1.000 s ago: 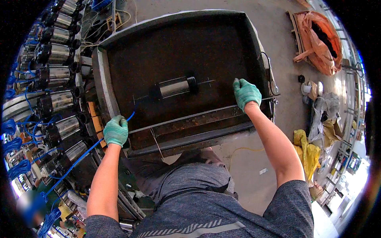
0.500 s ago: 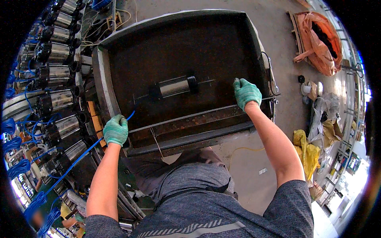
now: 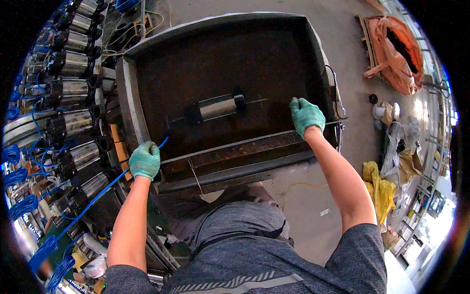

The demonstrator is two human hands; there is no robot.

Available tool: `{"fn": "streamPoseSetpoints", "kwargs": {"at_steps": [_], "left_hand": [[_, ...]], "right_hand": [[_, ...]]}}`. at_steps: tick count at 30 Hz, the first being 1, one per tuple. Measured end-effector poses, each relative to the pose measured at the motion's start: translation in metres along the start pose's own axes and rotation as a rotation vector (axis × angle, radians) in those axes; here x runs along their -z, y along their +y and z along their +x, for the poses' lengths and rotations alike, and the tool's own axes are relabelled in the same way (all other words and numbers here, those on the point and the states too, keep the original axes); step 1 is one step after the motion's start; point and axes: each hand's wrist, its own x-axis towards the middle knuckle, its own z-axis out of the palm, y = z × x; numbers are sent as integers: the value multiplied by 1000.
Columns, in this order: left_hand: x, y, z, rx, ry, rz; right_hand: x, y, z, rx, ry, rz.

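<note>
My left hand (image 3: 145, 160), in a green glove, is closed around a blue cable (image 3: 104, 190) at the left front corner of a dark metal tank (image 3: 133, 103). The cable's short upper end pokes past my fingers over the tank. My right hand (image 3: 309, 116), gloved alike, is closed above the tank's right front part, thumb side up; whatever its fingers hold, if anything, is hidden. Between the hands and farther back, a shiny cylindrical motor (image 3: 218, 108) with black ends lies inside the tank, a thin line stretching from each end.
Several similar motors (image 3: 73, 122) with coiled blue cables (image 3: 22, 208) line the left side. A rusty crossbar (image 3: 235, 147) spans the tank's front. An orange sack (image 3: 391, 54) stands at the far right, above yellow sheeting (image 3: 377, 183). Another person is partly visible at lower left.
The whole scene has shifted slightly to the right in view. Both hands keep nearly the same pose and place over the tank. The other person's arm at lower left has moved.
</note>
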Motion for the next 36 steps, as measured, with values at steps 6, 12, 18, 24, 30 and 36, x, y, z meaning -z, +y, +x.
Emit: {"fn": "streamPoseSetpoints", "kwargs": {"at_steps": [6, 12, 18, 24, 30, 36], "left_hand": [[3, 4, -1, -6, 3, 6], [3, 4, 0, -1, -28, 8], [2, 3, 0, -6, -12, 4], [2, 3, 0, 0, -4, -4], [1, 1, -1, -7, 9, -2], [3, 4, -1, -1, 6, 6]], "right_hand": [[-2, 2, 1, 5, 21, -3], [-5, 3, 2, 18, 37, 5], [-7, 5, 4, 11, 34, -1], [-4, 2, 2, 4, 18, -5], [-1, 0, 0, 1, 15, -2], [-3, 1, 2, 0, 14, -6]]}}
